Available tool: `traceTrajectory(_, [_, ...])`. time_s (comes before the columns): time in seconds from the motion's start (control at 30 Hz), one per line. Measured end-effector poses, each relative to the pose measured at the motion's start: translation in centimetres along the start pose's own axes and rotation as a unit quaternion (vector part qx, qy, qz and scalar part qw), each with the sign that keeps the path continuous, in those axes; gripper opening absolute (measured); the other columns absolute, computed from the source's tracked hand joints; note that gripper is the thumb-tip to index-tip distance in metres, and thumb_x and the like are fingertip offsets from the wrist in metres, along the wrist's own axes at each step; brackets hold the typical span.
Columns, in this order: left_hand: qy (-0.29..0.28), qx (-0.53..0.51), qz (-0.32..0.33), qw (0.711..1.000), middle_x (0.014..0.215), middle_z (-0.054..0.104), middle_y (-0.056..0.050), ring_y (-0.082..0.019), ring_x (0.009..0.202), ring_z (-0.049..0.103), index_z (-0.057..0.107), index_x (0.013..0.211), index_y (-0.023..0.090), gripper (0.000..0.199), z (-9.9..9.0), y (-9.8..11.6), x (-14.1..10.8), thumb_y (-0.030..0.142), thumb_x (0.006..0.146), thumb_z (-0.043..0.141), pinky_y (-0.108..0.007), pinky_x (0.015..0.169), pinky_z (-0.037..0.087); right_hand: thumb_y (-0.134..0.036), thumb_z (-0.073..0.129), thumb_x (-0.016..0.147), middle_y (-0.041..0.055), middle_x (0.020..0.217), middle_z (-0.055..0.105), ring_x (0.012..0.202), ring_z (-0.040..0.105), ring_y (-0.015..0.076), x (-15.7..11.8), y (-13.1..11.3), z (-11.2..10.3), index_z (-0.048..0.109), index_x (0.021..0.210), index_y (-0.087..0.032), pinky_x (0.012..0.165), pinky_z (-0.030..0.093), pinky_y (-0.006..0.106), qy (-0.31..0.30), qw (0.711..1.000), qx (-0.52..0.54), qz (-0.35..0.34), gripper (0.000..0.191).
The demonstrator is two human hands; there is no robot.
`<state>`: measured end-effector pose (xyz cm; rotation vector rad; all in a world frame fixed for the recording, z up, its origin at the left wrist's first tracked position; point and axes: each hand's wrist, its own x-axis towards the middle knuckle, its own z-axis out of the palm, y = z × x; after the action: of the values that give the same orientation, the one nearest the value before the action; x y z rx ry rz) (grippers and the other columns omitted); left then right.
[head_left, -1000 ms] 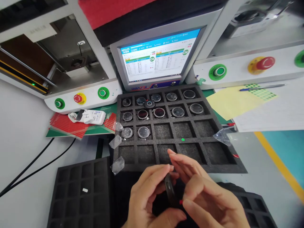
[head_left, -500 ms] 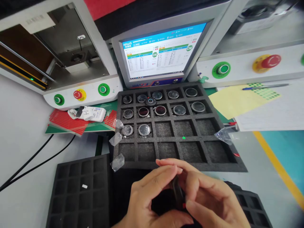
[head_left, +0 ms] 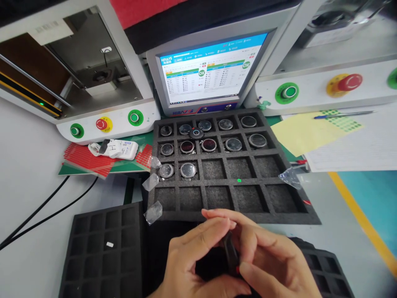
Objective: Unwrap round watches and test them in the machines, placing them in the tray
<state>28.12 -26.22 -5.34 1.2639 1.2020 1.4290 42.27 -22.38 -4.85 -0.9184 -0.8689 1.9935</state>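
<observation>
Both hands meet at the bottom centre around a small dark object (head_left: 230,253) with a red spot near its lower end. My left hand (head_left: 192,256) has its fingertips and thumb closed on it from the left. My right hand (head_left: 269,252) pinches it from the right; the fingers hide much of it. Just beyond lies a dark foam tray (head_left: 214,185) with round watch faces (head_left: 187,170) in its upper compartments. A black round piece (head_left: 196,133) with metal contacts rests on the dividers between watches.
A monitor (head_left: 214,74) stands behind the tray, between machines with buttons (head_left: 135,118). Plastic film scraps (head_left: 154,212) lie on the tray's edges. Another foam tray (head_left: 102,248) is at lower left, a further one (head_left: 325,269) at lower right. Papers and a pen (head_left: 344,114) lie right.
The hands stay together around the dark object, which has tilted or shifted very slightly. The whole view has moved a little.
</observation>
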Motion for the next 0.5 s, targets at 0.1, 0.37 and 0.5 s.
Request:
traceTrajectory(0.1, [-0.01,0.013,0.005,1.0,0.121,0.073,-0.004,-0.021,0.105,0.073,0.06,0.133,0.036,0.068,-0.19,0.03,0.07,0.028,0.071,0.086,-0.023,0.091,0.057,-0.03,0.076,0.081,0.0094,0.128,0.066,0.122,0.06,0.0297,0.04,0.08,-0.23,0.067,0.064,-0.022,0.097,0.054,0.039,-0.018,1.0,0.002,0.001,0.02])
traceTrajectory(0.37, [-0.001,0.068,0.058,0.996,0.118,0.074,-0.007,-0.023,0.101,0.074,0.059,0.134,0.033,0.067,-0.47,0.28,0.4,0.032,0.072,0.084,-0.028,0.09,0.059,-0.038,0.08,0.077,0.0066,0.126,0.064,0.13,0.053,0.0298,0.21,0.32,-0.42,0.063,0.073,-0.023,0.103,0.049,0.04,-0.057,0.995,0.065,0.056,0.023])
traceTrajectory(0.5, [-0.019,0.023,0.035,0.999,0.116,0.075,-0.008,-0.025,0.098,0.075,0.059,0.135,0.035,0.064,-0.46,0.16,0.53,0.038,0.074,0.081,-0.031,0.086,0.061,-0.042,0.089,0.063,0.0038,0.116,0.066,0.125,0.057,0.0289,0.46,0.24,0.03,0.062,0.09,-0.029,0.098,0.052,0.039,-0.037,0.983,0.135,0.116,0.04])
